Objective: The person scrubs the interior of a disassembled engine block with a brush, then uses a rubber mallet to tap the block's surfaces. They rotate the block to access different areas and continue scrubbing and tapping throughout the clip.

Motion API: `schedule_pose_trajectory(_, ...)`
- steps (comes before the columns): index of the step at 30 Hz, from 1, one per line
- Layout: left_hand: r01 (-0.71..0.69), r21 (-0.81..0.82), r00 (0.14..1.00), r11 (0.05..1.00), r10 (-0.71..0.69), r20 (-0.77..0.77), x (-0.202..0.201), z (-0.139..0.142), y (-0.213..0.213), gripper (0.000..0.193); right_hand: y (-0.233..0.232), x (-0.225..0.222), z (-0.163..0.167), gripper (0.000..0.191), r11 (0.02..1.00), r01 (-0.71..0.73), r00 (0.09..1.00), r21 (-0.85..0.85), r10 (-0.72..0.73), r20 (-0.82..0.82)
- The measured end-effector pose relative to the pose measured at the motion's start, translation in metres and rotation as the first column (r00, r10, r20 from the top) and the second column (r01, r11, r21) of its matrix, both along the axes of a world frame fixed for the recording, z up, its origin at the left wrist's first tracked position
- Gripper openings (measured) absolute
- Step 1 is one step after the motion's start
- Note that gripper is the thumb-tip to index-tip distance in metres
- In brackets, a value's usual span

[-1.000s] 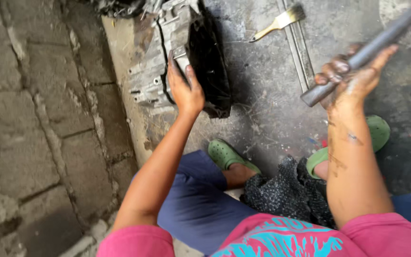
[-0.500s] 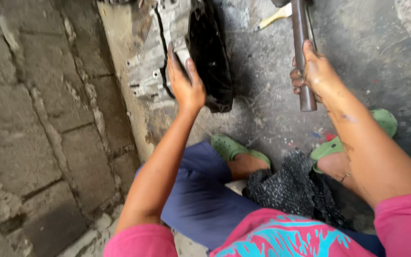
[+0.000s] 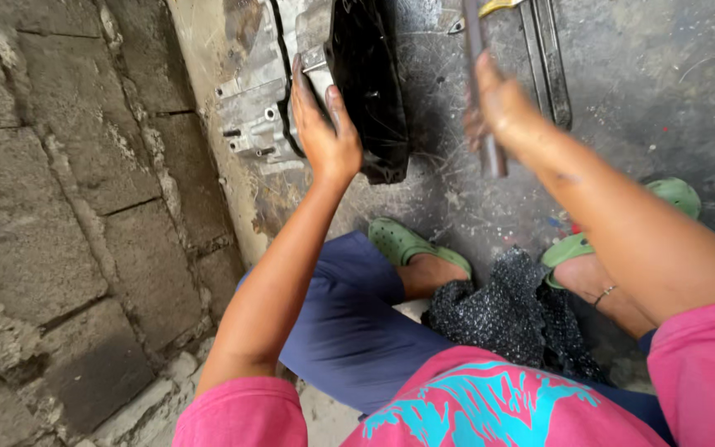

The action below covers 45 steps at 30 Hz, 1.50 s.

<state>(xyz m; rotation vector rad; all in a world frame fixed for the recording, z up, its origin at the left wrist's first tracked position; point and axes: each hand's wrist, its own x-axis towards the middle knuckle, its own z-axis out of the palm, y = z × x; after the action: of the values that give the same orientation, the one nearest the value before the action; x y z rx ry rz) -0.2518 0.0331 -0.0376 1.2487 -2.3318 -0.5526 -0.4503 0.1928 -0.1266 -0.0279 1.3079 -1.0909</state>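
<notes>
Where the concrete floor (image 3: 622, 99) meets the block wall (image 3: 51, 207), a cast metal housing (image 3: 258, 99) is stood on edge, with a black pan-like cover (image 3: 370, 83) set against its right face. It is judged to be heavy and fully rigid, a grey casting with bolt lugs and ribs along its flange; nothing about it would give under pressure. Its surface looks dull and grimy, and the black cover appears oily, so a slippery feel is to be expected there. The firmest places to take hold are judged to be the thick flange and the lugs, not the thin black cover, whose edge may be sharp.

The left hand (image 3: 324, 124) is laid flat on the seam between casting and cover, fingers spread upward and the thumb on the black part; its grip is open, pressing rather than clasping, as if the piece were being steadied against tipping.

The right hand (image 3: 498, 108) is wrapped around a dark metal bar (image 3: 480, 91), which is held nearly upright just beside the cover without touching it. The bar is blurred, so its end cannot be made out clearly. It is judged to be stiff and weighty.

Farther back on the floor, a long flat tool (image 3: 552, 66) and a yellow-handled tool (image 3: 498, 7) are lying. Nearer the body, green clogs (image 3: 407, 244) are worn on both feet, and a dark speckled cloth (image 3: 506, 314) is bunched between them.
</notes>
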Motion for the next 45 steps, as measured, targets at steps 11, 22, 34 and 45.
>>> schedule_pose_trajectory(11, 0.019, -0.04, 1.0, 0.999, -0.019, -0.006, -0.002, 0.0, 0.0, 0.058, 0.071, 0.006, 0.008, 0.058, 0.832, 0.55, 0.724, 0.069, -0.516, 0.458)
schedule_pose_trajectory(22, 0.001, -0.074, 1.0, 0.997, -0.002, -0.013, -0.007, 0.01, -0.004, 0.057, 0.091, 0.073, -0.043, 0.05, 0.846, 0.512, 0.634, 0.148, -0.489, 0.599)
schedule_pose_trajectory(34, 0.035, -0.073, 0.999, 0.997, -0.033, 0.038, -0.004, 0.008, -0.001, 0.059, 0.02, 0.123, 0.039, 0.067, 0.951, 0.307, 0.814, 0.042, -0.285, 0.506)
schedule_pose_trajectory(45, -0.003, -0.038, 1.0, 0.999, 0.004, 0.016, -0.001, -0.003, 0.0, 0.058, 0.075, 0.013, 0.031, 0.071, 0.371, 0.927, 0.37, -0.058, -0.877, 0.307)
